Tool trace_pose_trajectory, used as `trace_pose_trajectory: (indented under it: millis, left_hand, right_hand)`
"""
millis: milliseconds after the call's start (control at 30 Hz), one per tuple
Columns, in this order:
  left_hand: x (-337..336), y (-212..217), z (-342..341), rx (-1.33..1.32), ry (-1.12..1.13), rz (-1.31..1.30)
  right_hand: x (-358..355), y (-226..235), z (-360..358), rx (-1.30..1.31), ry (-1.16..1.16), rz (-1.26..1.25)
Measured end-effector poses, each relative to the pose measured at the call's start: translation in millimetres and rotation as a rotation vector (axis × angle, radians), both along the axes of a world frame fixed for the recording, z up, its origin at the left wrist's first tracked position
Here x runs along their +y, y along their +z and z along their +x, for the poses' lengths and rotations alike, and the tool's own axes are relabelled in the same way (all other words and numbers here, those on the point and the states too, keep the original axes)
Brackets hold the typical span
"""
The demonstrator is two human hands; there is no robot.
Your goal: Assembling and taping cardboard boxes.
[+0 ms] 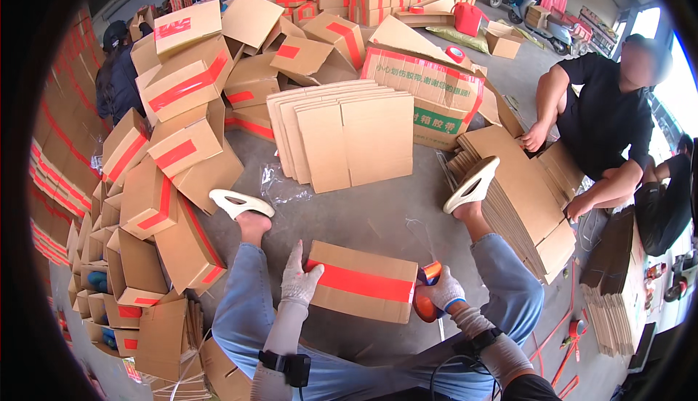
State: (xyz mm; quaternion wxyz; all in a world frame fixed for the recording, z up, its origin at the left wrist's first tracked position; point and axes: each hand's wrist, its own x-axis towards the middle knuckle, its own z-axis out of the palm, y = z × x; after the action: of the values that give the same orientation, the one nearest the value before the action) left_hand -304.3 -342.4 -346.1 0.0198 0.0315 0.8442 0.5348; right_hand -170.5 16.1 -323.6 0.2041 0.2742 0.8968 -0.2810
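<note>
A closed cardboard box [363,301] with a wide red tape strip along its top lies between my knees. My left hand [298,281], in a pale glove, touches the box's left end with the thumb near the tape. Its fingers stretch forward, apart from the thumb. At the box's right end my right hand [445,292], also gloved, is closed around an orange and blue tape dispenser [424,305]. The dispenser is at the end of the tape strip; my hand hides part of it.
Flat cardboard sheets [356,139] stand ahead, before a large printed carton [429,95]. Taped boxes [182,146] are heaped at left. A person [603,110] at right handles a stack of flattened cartons [516,190]. Red strapping [560,365] lies on the floor at lower right.
</note>
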Motion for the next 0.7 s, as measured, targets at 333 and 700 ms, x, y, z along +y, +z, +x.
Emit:
trace_pose_trajectory:
  millis: [333, 700]
  left_hand:
    - [-19, 17, 127, -0.126, -0.106, 0.286]
    - [-21, 340, -199, 0.388, 0.423, 0.54]
  right_hand:
    - [-51, 57, 47, 0.536, -0.344, -0.057]
    - [-44, 389, -239, 1.385, -0.202, 0.177]
